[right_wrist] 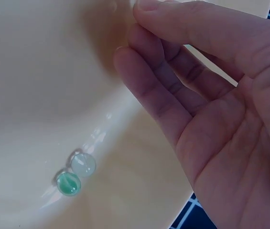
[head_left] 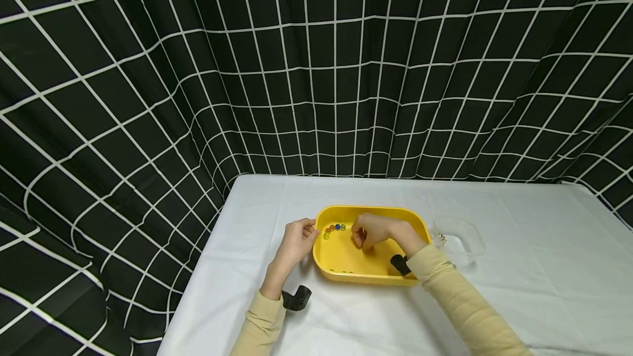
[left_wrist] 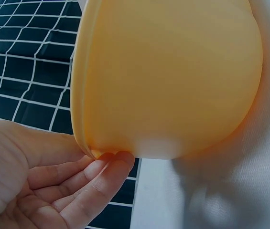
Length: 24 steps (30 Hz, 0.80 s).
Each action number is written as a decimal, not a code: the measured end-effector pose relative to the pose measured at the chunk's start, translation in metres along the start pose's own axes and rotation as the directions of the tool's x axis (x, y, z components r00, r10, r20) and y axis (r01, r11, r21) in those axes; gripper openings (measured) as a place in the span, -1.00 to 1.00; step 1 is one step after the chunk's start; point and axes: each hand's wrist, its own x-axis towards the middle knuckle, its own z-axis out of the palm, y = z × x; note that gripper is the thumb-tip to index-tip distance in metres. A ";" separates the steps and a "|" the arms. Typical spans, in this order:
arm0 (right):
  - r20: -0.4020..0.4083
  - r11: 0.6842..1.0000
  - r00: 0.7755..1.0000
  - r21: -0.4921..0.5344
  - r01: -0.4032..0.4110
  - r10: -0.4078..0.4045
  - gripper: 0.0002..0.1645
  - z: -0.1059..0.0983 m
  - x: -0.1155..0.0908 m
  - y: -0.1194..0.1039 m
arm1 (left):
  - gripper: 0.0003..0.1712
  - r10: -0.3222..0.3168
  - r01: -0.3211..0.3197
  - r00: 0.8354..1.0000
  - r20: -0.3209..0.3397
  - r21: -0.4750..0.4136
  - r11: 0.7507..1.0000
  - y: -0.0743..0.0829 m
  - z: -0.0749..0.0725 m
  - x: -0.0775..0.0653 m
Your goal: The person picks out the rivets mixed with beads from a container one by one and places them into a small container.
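Note:
A yellow plastic basin (head_left: 346, 277) stands on the table. My left hand (head_left: 298, 240) pinches its left rim between thumb and fingers; the left wrist view shows the basin's outer wall (left_wrist: 173, 76) close up. Inside, my right hand (head_left: 373, 231) reaches down over the floor with bent fingers. Its fingertips meet the top edge of the right wrist view, so whether they hold anything is unclear. Several glass marbles lie along the back left wall, among them a blue marble (head_left: 338, 227) and a yellow-green marble (head_left: 326, 236). A green marble (right_wrist: 69, 184) touches a clear marble (right_wrist: 83, 164).
A transparent plastic container (head_left: 465, 240) with a few small brownish things in it stands right of the basin. More marbles (head_left: 344, 272) show partly behind the basin's near rim. White cloth covers the table (head_left: 534, 268); a black gridded curtain (head_left: 346, 81) hangs behind.

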 end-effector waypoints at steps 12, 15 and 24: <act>-0.030 1.000 1.000 -0.019 0.009 -0.010 -0.84 -0.008 -0.011 0.001 | -0.71 0.014 -0.014 1.000 -0.006 0.009 1.000 -0.001 0.001 0.000; -0.039 1.000 0.999 -0.020 0.022 -0.023 -0.85 -0.010 -0.014 0.002 | -0.71 0.012 -0.012 1.000 -0.005 0.010 1.000 0.000 0.001 0.000; -0.055 1.000 0.998 -0.024 0.019 -0.021 -0.84 -0.016 -0.021 0.002 | -0.70 -0.005 0.005 1.000 0.005 0.001 1.000 0.001 0.000 -0.002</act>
